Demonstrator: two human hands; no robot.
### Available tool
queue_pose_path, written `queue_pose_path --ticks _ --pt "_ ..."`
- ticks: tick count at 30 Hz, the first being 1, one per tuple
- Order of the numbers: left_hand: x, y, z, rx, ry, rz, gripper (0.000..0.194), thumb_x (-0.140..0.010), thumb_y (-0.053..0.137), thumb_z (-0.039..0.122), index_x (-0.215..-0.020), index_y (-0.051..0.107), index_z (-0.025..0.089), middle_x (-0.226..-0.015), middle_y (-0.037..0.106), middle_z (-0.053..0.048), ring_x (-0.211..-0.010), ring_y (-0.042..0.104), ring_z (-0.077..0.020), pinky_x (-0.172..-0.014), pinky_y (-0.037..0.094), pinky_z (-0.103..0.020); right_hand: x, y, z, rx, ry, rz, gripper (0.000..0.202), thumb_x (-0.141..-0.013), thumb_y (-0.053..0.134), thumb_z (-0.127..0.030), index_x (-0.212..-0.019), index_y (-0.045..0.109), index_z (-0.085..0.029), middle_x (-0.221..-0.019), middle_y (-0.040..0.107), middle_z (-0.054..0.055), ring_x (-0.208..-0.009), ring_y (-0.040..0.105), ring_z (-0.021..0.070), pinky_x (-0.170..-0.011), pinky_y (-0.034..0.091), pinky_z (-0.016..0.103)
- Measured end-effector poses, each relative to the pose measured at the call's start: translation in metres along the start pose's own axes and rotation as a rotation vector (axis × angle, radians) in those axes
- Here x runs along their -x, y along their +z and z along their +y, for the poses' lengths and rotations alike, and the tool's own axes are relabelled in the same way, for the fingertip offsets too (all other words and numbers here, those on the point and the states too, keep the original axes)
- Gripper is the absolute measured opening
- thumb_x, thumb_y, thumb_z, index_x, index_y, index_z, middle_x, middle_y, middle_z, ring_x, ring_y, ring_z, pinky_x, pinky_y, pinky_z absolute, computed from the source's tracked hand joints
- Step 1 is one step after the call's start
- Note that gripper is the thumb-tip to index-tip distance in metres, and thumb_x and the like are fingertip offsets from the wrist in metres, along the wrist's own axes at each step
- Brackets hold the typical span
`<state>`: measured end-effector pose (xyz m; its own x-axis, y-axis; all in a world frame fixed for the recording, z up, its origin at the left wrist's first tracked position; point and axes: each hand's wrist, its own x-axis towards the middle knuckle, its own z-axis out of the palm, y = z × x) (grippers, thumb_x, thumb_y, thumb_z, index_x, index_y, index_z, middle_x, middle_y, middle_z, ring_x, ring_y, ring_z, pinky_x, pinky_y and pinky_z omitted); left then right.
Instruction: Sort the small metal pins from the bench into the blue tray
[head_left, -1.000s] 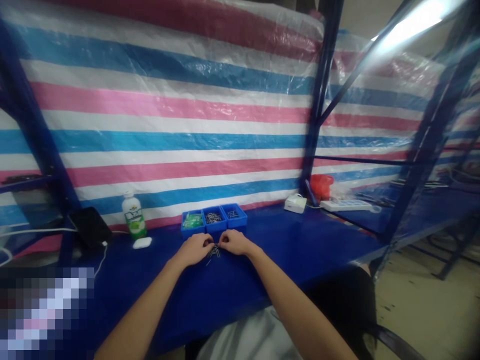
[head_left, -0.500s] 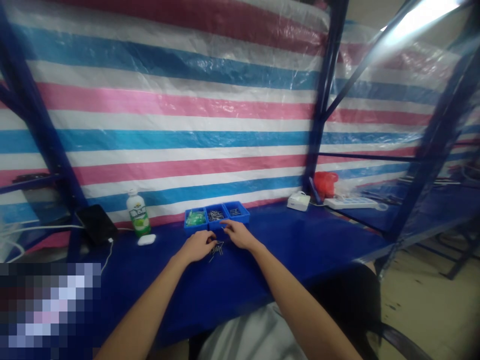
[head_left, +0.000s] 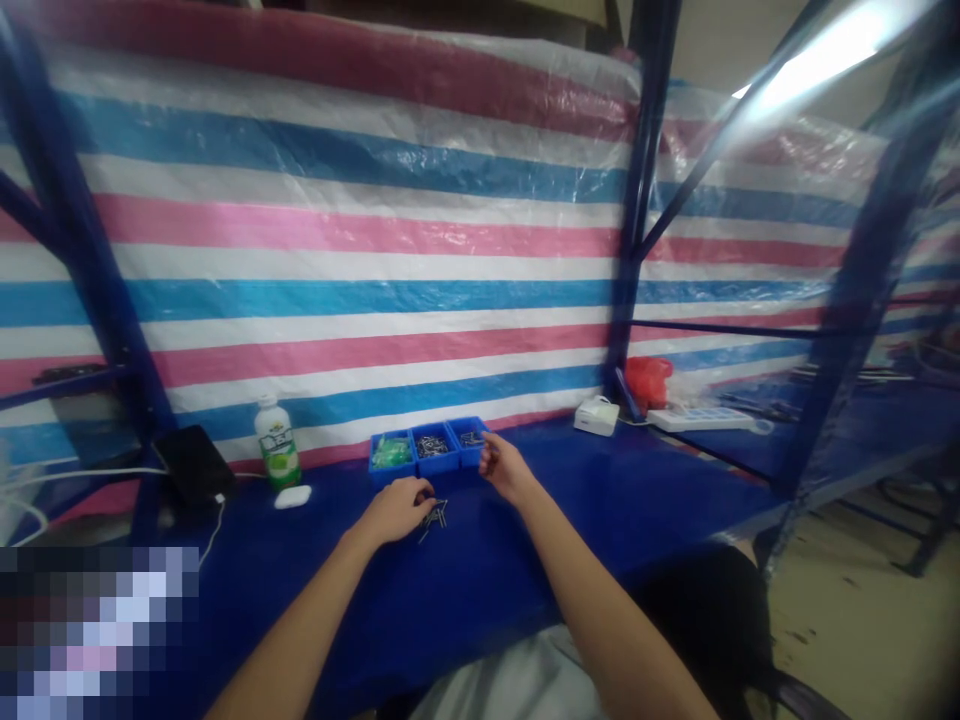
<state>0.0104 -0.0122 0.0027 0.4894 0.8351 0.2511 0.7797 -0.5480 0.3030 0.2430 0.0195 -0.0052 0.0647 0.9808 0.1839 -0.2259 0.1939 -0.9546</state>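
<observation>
Three joined blue bins stand on the blue table: the left bin [head_left: 392, 453] holds green pieces in clear plastic, the middle bin [head_left: 433, 448] many small metal parts, the right bin [head_left: 469, 440] a few metal parts. In front of them lies a small pile of metal pins [head_left: 435, 515]. My left hand [head_left: 401, 505] rests at the pile's left edge, fingers curled together; what they pinch is too small to name. My right hand [head_left: 499, 465] is at the right bin's front right corner, its fingers curled; anything in them is hidden.
A bottle [head_left: 277, 442], a white case [head_left: 292, 497] and a black phone [head_left: 195, 465] with a cable are at the left. A white box [head_left: 597, 416], a red bag [head_left: 649, 383] and a white power strip [head_left: 701, 419] stand at the right. Blue posts frame the striped sheet.
My right hand has moved right, from the front of the middle bin to the right bin's corner. My left hand stays by the pile. The view has tilted up slightly.
</observation>
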Motion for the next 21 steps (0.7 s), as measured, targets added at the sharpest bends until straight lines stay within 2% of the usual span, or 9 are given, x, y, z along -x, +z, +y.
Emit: queue_pose_path --ticks 2,4,6,8,11,13,16,18,21 --pt "0.0 0.0 0.0 -0.004 0.002 0.002 0.023 -0.086 0.056 0.038 -0.099 0.069 0.025 -0.092 0.069 -0.005 -0.082 0.063 -0.0203 -0.068 0.042 -0.028 -0.002 -0.002 0.003 -0.105 0.1 0.075 0.029 -0.083 0.057 -0.046 -0.07 0.047 -0.022 -0.048 0.045 -0.004 -0.045 0.049 0.0122 -0.046 0.042 0.024" --pt "0.001 -0.001 0.0 -0.007 0.007 0.005 0.023 -0.085 0.056 0.038 -0.099 0.069 0.025 -0.092 0.069 -0.004 -0.081 0.063 -0.0202 -0.067 0.042 -0.028 -0.002 -0.002 0.003 -0.182 0.162 0.12 0.026 -0.082 0.058 -0.046 -0.078 0.052 -0.021 -0.053 0.05 -0.004 -0.046 0.051 0.0117 -0.045 0.041 0.023" --pt "0.001 0.0 0.0 -0.006 0.007 0.003 0.023 -0.085 0.056 0.037 -0.099 0.069 0.025 -0.092 0.069 -0.004 -0.081 0.064 -0.02 -0.067 0.042 -0.028 0.0 -0.002 0.001 -0.156 0.181 0.114 0.032 -0.083 0.057 -0.05 -0.092 0.056 -0.02 -0.063 0.06 0.0 -0.048 0.054 0.0119 -0.044 0.039 0.022" --pt "0.001 0.0 -0.001 -0.007 0.002 0.002 0.023 -0.085 0.055 0.038 -0.1 0.069 0.026 -0.092 0.069 -0.004 -0.08 0.063 -0.0199 -0.067 0.042 -0.028 0.003 -0.001 0.0 -0.04 0.175 0.093 0.038 -0.082 0.055 -0.053 -0.1 0.057 -0.019 -0.07 0.064 0.002 -0.048 0.054 0.0118 -0.042 0.036 0.022" --pt "-0.001 0.001 -0.002 -0.015 0.002 0.001 0.023 -0.086 0.055 0.039 -0.099 0.069 0.026 -0.091 0.069 -0.004 -0.08 0.063 -0.0199 -0.066 0.041 -0.028 0.007 0.003 0.003 0.285 0.064 0.073 0.036 -0.081 0.056 -0.052 -0.091 0.063 -0.018 -0.068 0.064 0.002 -0.048 0.053 0.0122 -0.045 0.035 0.023" --pt "-0.001 0.002 -0.003 -0.014 0.01 -0.002 0.024 -0.086 0.054 0.039 -0.1 0.069 0.026 -0.091 0.069 -0.004 -0.079 0.063 -0.02 -0.066 0.041 -0.028 0.01 0.006 0.007 0.552 -0.085 0.007 0.031 -0.079 0.059 -0.048 -0.082 0.066 -0.018 -0.069 0.066 0.003 -0.056 0.057 0.0146 -0.053 0.04 0.025" --pt "-0.001 0.002 -0.003 -0.018 0.026 -0.01 0.025 -0.087 0.053 0.039 -0.101 0.07 0.026 -0.093 0.069 -0.005 -0.082 0.063 -0.0206 -0.069 0.042 -0.028 0.018 0.012 0.013 0.842 -0.257 -0.209 0.025 -0.075 0.066 -0.044 -0.079 0.072 -0.02 -0.077 0.07 0.005 -0.073 0.063 0.0191 -0.065 0.044 0.027" --pt "-0.001 0.002 -0.003 -0.039 0.049 -0.011 0.026 -0.089 0.05 0.037 -0.099 0.072 0.026 -0.096 0.069 -0.006 -0.087 0.062 -0.0216 -0.074 0.043 -0.029 0.022 0.016 0.016 0.95 -0.281 -0.312 0.026 -0.075 0.068 -0.045 -0.084 0.074 -0.021 -0.083 0.072 0.005 -0.077 0.063 0.0204 -0.067 0.044 0.028" --pt "-0.001 0.002 -0.003 -0.081 0.064 -0.02 0.028 -0.09 0.048 0.035 -0.099 0.073 0.026 -0.099 0.068 -0.007 -0.092 0.062 -0.0224 -0.079 0.043 -0.03 0.027 0.02 0.015 1.081 -0.282 -0.359 0.026 -0.076 0.067 -0.044 -0.093 0.075 -0.025 -0.084 0.072 0.003 -0.081 0.064 0.0212 -0.07 0.044 0.029"
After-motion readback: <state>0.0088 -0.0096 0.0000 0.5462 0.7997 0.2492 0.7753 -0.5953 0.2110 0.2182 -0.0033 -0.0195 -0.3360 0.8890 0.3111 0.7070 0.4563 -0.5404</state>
